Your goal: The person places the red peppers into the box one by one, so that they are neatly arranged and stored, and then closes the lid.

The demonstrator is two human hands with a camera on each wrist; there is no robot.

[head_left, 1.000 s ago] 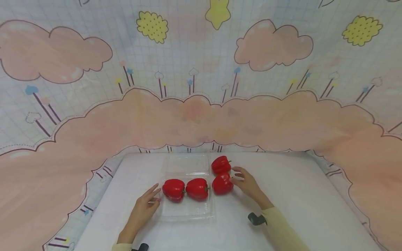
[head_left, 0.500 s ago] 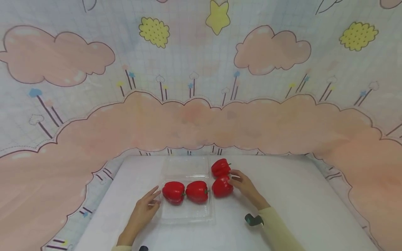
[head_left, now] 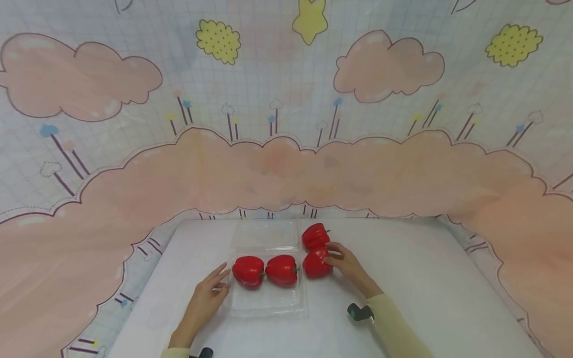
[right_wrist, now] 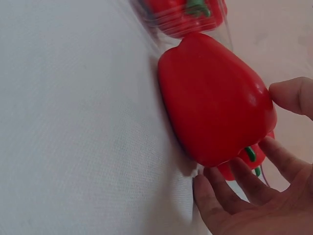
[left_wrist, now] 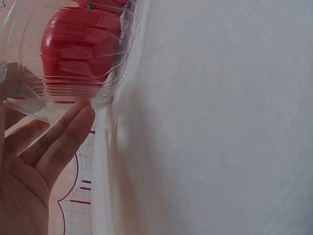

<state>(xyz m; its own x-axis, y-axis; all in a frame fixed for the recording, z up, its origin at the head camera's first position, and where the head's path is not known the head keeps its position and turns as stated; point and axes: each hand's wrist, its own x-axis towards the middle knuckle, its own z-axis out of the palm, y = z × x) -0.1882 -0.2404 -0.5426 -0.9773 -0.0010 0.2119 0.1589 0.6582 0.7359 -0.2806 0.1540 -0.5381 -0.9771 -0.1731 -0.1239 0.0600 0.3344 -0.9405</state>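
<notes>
A clear plastic clamshell box (head_left: 268,302) lies with its lid (head_left: 267,234) folded back on the table. Two red bell peppers (head_left: 248,272) (head_left: 281,270) sit side by side inside. My left hand (head_left: 207,298) is at the box's left wall, its fairly straight fingers (left_wrist: 73,132) right at the ribbed plastic. Just right of the box, my right hand (head_left: 351,267) holds the stem end of a third red bell pepper (right_wrist: 212,98). Its thumb touches one side and the fingers lie around the green stem. Another red bell pepper (head_left: 315,236) lies behind that one.
A white cloth-covered table (head_left: 403,278) carries everything. Behind it hangs a backdrop (head_left: 277,171) printed with clouds and stars. A dark wrist-worn device (head_left: 360,312) shows beside the right sleeve.
My right hand has shifted slightly left, its fingers closer around the stem end of the pepper. The left hand stays at the box wall. The head view has tilted a little.
</notes>
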